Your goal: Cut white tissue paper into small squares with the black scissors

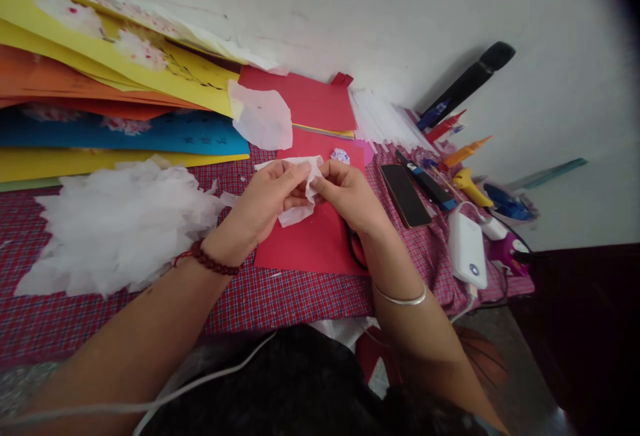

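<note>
Between my two hands is a crumpled piece of thin white tissue paper (299,215), raised over a red paper sheet (300,249). My left hand (267,197) grips its left part with thumb and fingers. Pinched in the fingertips of my right hand (347,193) is the gathered right edge of the tissue. Just beyond my right hand, a small white-and-purple dotted tuft (341,155) lies on the red sheet. A black loop, perhaps a scissors handle (356,249), is partly hidden under my right wrist.
A heap of white tissue pieces (120,223) lies left on the checked cloth (295,299). Behind it are stacked coloured sheets (195,73). To the right are a phone (406,195), a white power bank (467,249) with cables, glue bottles (467,151) and white strips (383,119).
</note>
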{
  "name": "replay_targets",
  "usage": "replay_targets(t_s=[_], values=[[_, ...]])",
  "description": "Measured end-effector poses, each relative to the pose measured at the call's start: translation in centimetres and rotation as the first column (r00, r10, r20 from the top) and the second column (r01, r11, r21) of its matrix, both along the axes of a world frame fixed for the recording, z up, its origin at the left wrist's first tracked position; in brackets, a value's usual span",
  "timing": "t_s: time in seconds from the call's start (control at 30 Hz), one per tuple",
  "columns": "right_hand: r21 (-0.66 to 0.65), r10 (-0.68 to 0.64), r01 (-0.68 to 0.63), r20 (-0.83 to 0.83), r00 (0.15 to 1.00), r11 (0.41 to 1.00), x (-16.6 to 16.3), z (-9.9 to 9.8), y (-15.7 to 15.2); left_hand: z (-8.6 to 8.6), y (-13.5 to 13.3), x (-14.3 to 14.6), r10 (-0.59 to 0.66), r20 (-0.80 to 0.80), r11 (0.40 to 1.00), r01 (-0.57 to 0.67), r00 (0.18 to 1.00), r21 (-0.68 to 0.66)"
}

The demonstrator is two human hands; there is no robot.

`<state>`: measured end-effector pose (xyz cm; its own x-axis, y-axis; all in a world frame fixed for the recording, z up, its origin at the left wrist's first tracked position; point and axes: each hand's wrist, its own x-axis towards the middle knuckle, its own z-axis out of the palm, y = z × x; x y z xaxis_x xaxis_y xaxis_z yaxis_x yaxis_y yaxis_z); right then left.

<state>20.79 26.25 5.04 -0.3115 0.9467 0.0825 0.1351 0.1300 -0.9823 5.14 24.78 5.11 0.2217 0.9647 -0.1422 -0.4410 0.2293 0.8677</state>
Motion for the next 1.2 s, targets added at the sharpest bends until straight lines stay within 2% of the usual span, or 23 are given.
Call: replay_targets(t_s=[0.13, 0.23, 0.43, 0.5, 0.57, 0.63, 0.7, 0.77, 0.83, 0.9, 1.0, 1.1, 1.2], values=[[0.014, 0.009, -0.009, 0.006, 1.000, 1.000, -0.1, -0.4, 0.1, -0.4, 0.0, 0.2, 0.049, -0.099, 0.998, -0.045, 0.994, 0.041], [0.027, -0.002, 0.002, 0.027, 1.000, 1.000, -0.1, -0.6, 0.1, -0.7, 0.0, 0.3, 0.043, -0.164, 0.996, -0.029, 0.986, 0.087], [0.153, -0.162, 0.133, 0.203, 0.966, 0.979, -0.3, -0.5, -0.2, -1.4, -0.1, 0.2, 0.017, -0.279, 0.981, 0.038, 0.960, 0.190], [0.184, -0.183, 0.144, 0.219, 0.958, 0.972, -0.4, -0.6, -0.2, -1.7, 0.0, 0.1, 0.048, -0.349, 0.973, 0.036, 0.936, 0.229], [0.165, -0.167, 0.140, 0.168, 0.972, 0.976, -0.6, -0.5, -0.1, -1.8, 0.1, -0.1, 0.126, -0.432, 0.954, 0.010, 0.893, 0.299], [0.111, -0.122, 0.116, 0.049, 0.991, 0.987, -0.7, -0.1, -0.2, -1.1, 0.0, -0.4, 0.252, -0.497, 0.913, -0.035, 0.830, 0.405], [0.050, -0.074, 0.078, -0.083, 0.994, 0.996, -0.8, 0.7, -0.6, 0.5, -0.6, -0.9, 0.372, -0.550, 0.858, -0.051, 0.748, 0.511], [-0.022, -0.027, 0.024, -0.174, 0.984, 0.999, -0.7, 1.9, -1.6, 2.8, -1.7, -1.8, 0.447, -0.615, 0.815, -0.014, 0.650, 0.579], [-0.105, 0.026, -0.050, -0.222, 0.975, 0.993, -0.5, 2.9, -3.2, 5.0, -3.6, -2.8, 0.471, -0.685, 0.795, 0.069, 0.555, 0.603], [-0.194, 0.072, -0.126, -0.260, 0.963, 0.973, -0.2, 3.3, -5.4, 6.6, -6.0, -3.7, 0.456, -0.735, 0.794, 0.142, 0.502, 0.590], [-0.323, 0.079, -0.180, -0.303, 0.950, 0.929, -0.3, 2.6, -8.8, 6.9, -9.5, -4.6, 0.351, -0.786, 0.860, 0.157, 0.509, 0.485], [-0.392, 0.025, -0.146, -0.298, 0.954, 0.908, -0.8, 1.2, -11.2, 5.3, -12.0, -5.0, 0.235, -0.780, 0.934, 0.087, 0.580, 0.346], [-0.396, -0.029, -0.071, -0.241, 0.970, 0.915, -1.2, -0.3, -12.2, 3.2, -12.9, -5.3, 0.200, -0.716, 0.967, -0.020, 0.669, 0.252]])
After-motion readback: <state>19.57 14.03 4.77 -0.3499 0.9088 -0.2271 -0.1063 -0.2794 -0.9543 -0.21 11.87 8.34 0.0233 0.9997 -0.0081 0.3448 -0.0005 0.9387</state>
